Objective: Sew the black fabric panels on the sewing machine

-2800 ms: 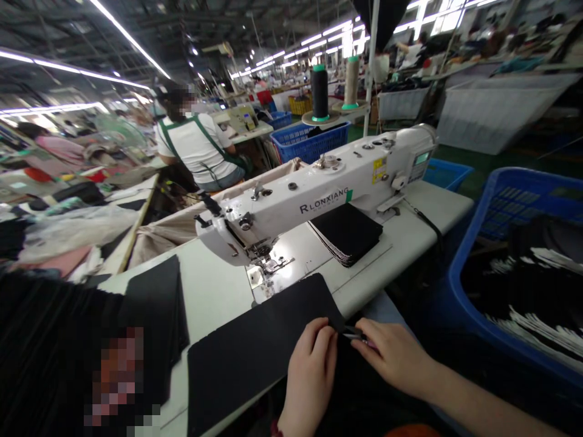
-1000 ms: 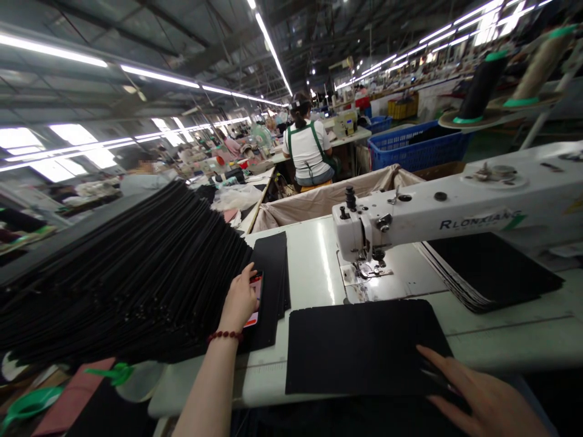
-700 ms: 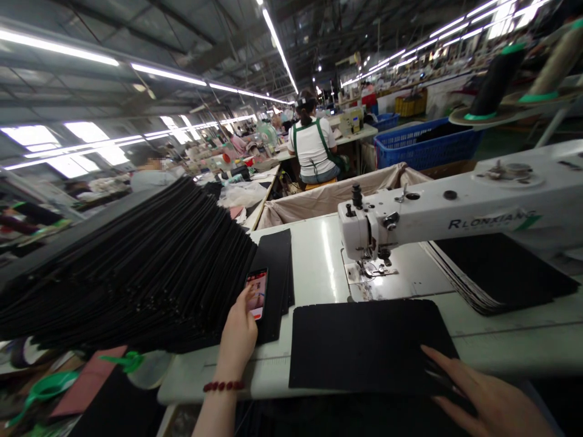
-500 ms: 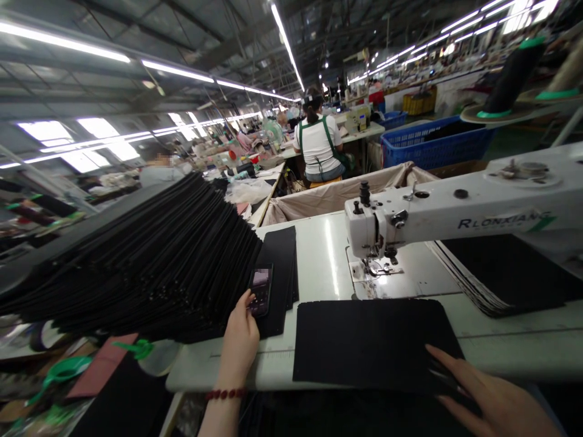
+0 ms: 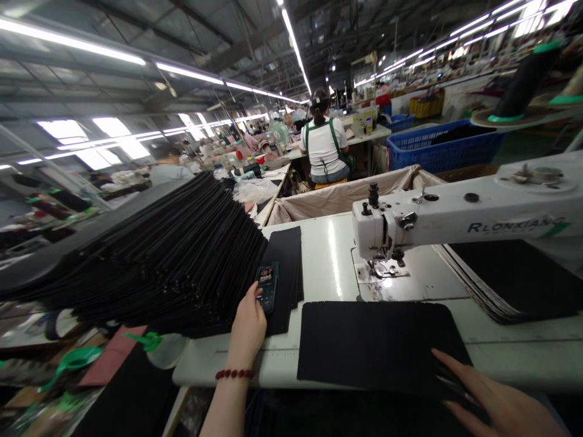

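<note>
My left hand point(image 5: 249, 318), with a red bead bracelet, is at the left edge of a phone point(image 5: 267, 286), its fingers closed against that edge. The lit phone lies on dark strips point(image 5: 288, 258) beside a tall stack of black pieces point(image 5: 182, 255). My right hand point(image 5: 485, 388) holds a slim dark tool with a metallic glint, partly hidden by the fingers. Its index fingertip rests over a black rectangular panel point(image 5: 378, 340) at the table's front edge. The sewing machine's needle area point(image 5: 385, 270) is just behind that panel, with nothing black under the foot.
More black panels point(image 5: 519, 276) lie under the machine arm point(image 5: 455, 212). A cloth-lined bin point(image 5: 337, 203) stands behind the table point(image 5: 319, 243), with a blue basket point(image 5: 441, 149) and a seated person point(image 5: 324, 145) beyond. A bottle with a green nozzle point(image 5: 168, 351) is at lower left.
The view has shifted slightly, moving the scene rightward. The phone's screen shows a different picture. My left fingers reach slightly further over its edge; my right hand keeps nearly the same pose.
</note>
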The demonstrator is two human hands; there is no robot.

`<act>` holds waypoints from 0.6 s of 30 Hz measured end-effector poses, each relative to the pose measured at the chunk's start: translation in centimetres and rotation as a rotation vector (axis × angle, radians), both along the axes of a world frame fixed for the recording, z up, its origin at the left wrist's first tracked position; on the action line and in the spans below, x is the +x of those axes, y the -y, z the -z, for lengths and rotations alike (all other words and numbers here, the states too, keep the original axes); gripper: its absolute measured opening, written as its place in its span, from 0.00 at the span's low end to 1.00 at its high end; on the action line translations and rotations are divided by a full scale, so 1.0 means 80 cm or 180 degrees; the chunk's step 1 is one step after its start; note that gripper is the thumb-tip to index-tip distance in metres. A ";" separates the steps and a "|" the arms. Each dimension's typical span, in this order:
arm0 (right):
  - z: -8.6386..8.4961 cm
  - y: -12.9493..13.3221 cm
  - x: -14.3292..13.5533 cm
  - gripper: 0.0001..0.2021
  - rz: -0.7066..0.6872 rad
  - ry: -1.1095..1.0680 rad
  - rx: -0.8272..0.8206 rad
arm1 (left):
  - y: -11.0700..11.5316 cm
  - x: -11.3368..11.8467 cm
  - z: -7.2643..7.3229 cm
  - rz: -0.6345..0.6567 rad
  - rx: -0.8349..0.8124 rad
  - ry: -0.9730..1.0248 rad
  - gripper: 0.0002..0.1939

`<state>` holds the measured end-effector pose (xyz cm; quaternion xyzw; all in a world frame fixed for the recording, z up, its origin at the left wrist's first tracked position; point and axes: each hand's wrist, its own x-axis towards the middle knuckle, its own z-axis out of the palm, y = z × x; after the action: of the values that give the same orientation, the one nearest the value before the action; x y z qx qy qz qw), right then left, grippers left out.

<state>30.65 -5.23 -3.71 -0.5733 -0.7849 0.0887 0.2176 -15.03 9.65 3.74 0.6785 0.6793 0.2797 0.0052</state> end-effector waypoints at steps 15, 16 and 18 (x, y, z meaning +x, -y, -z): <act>0.012 0.001 0.006 0.30 -0.0084 0.0089 -0.0035 | -0.026 0.000 0.000 0.0247 0.0032 0.0085 0.26; 0.013 0.001 0.006 0.30 -0.0084 0.0084 -0.0040 | -0.022 0.000 -0.003 0.0203 0.0068 0.0093 0.25; 0.016 0.001 0.007 0.30 -0.0066 0.0081 -0.0074 | -0.012 0.002 -0.008 0.0096 0.0155 0.0107 0.25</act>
<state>31.24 -5.32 -4.97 -0.5688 -0.7924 0.0928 0.2000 -14.91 10.64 4.35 0.6838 0.6618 0.3075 0.0043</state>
